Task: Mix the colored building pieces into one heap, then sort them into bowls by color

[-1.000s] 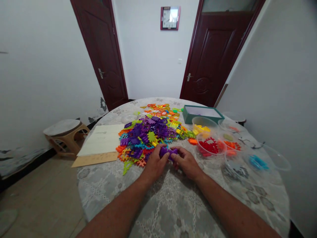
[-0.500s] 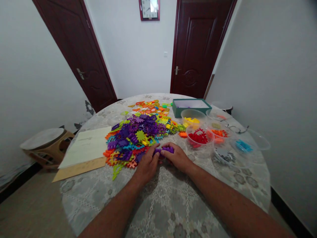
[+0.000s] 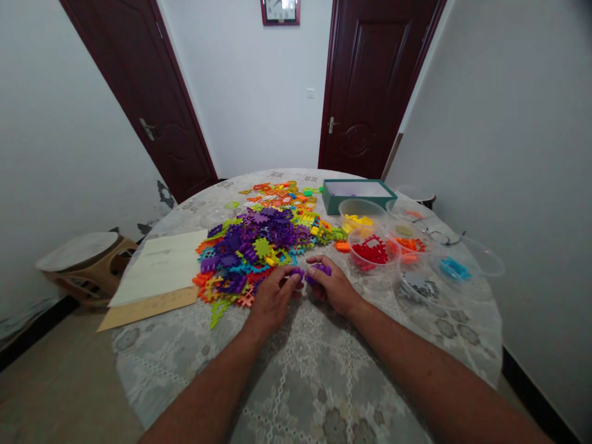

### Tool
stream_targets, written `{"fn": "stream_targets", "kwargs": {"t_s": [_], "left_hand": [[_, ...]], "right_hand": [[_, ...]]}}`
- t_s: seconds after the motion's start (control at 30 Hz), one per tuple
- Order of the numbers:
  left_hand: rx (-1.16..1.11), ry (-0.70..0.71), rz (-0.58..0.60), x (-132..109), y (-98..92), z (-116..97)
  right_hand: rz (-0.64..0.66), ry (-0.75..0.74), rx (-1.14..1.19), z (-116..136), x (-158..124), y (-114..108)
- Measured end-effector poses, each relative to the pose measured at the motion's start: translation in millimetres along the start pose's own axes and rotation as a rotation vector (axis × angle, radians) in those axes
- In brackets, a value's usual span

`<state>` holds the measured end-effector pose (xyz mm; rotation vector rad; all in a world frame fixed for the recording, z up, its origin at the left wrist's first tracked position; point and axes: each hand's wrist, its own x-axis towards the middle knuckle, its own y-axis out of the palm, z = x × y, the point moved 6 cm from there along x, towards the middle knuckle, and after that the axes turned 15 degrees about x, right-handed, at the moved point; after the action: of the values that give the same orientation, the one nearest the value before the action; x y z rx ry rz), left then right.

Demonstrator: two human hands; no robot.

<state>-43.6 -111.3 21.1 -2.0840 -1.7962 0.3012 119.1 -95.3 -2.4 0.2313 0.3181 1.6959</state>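
The room has white walls, and a dark red door stands beyond the round bench, which carries a patterned cloth. The left hand pinches a purple piece between thumb and fingers; the right hand grips a second purple piece likewise. The two appear to be apart, just in front of the mixed pile. This fingertip hold presumably leaves the facing ends uncovered — visible from above.

Clear bowls stand to the right, probably to keep colours separate within reach; the bowl of red pieces is nearest the right hand. A green box sits behind them.

Clearances: the pile bounds the left hand on its far and outer sides; the bowls bound the right. The widest working room lies toward the near edge — between the forearms. At left, a tan board under a paper sheet projects past the bench edge.
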Motion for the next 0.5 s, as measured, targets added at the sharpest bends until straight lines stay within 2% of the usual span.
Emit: {"fn": "stream_targets", "kwargs": {"t_s": [0.17,0.3,0.5], "left_hand": [[-0.020,-0.016,-0.014,1,-1.6,-1],[-0.122,-0.095,-0.033,5,-4.8,2],[0.084,-0.031,-0.033,4,-8.6,-5]], "right_hand": [[0.146,-0.037,-0.052,3,-5,10],[0.186,-0.002,-0.057,1,-6,13],[0.202,0.022,-0.088,5,-9,21]]}}
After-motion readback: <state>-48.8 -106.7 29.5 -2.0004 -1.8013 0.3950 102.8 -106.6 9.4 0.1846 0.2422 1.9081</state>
